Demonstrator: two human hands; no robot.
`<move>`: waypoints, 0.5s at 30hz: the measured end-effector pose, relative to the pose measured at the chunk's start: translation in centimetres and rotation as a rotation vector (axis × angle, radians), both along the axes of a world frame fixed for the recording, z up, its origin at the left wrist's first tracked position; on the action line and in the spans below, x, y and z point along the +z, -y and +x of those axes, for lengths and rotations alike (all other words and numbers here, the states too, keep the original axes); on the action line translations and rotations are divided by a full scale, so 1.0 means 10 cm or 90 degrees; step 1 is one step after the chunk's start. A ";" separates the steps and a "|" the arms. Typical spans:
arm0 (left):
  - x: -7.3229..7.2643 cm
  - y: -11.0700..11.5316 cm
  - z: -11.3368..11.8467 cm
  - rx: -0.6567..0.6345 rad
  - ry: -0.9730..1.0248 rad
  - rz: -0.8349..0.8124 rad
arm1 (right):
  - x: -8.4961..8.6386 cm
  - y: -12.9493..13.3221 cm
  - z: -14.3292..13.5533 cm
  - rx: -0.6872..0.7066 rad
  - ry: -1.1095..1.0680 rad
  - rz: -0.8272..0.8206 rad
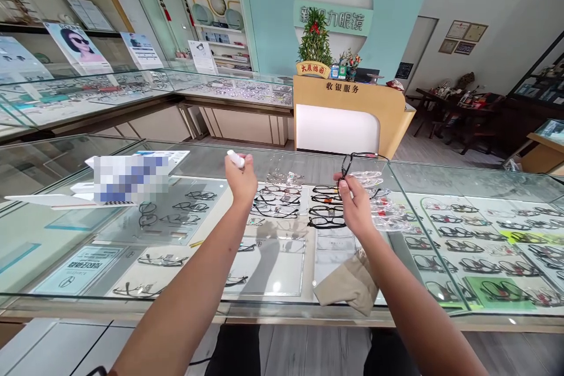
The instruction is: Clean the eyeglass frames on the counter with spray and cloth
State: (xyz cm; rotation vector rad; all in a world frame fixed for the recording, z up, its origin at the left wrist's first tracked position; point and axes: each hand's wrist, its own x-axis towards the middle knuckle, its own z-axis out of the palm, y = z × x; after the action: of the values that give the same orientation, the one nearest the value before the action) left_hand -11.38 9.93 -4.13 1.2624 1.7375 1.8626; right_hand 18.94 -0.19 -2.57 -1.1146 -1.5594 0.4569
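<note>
My left hand (243, 181) is closed around a small white cylinder (236, 158), its rounded end showing above the fingers; the rest is hidden in my grip. My right hand (355, 202) pinches a pair of black-framed eyeglasses (347, 165) by one side, with a thin black part reaching out to the right. Both hands are held over the glass display counter (273, 299). Below my right hand a crumpled beige cloth (348, 285) lies at the counter's near edge. Rows of dark eyeglass frames (326, 211) show beneath and between my hands.
On the counter's left lies an open white box or leaflet (88, 188), partly blurred. More frames on display (480, 247) fill the right side. Past the counter stand a wooden cashier desk (304, 94) with a plant (315, 41) and further glass showcases (238, 91).
</note>
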 end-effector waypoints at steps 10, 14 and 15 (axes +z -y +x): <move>0.23 0.63 0.91 -0.595 0.270 -0.029 | 0.07 0.04 -0.01 0.077 -0.053 -0.042; 0.27 0.72 0.93 -0.697 0.303 -0.079 | 0.08 0.03 -0.02 0.139 -0.097 -0.093; 0.29 0.73 0.93 -0.707 0.313 -0.092 | 0.08 0.03 -0.02 0.151 -0.106 -0.103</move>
State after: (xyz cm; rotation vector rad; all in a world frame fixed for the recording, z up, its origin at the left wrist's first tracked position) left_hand -2.13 2.62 -1.27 1.1796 0.6320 1.1756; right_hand 18.75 -0.53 -1.77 -0.9877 -1.5331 0.8273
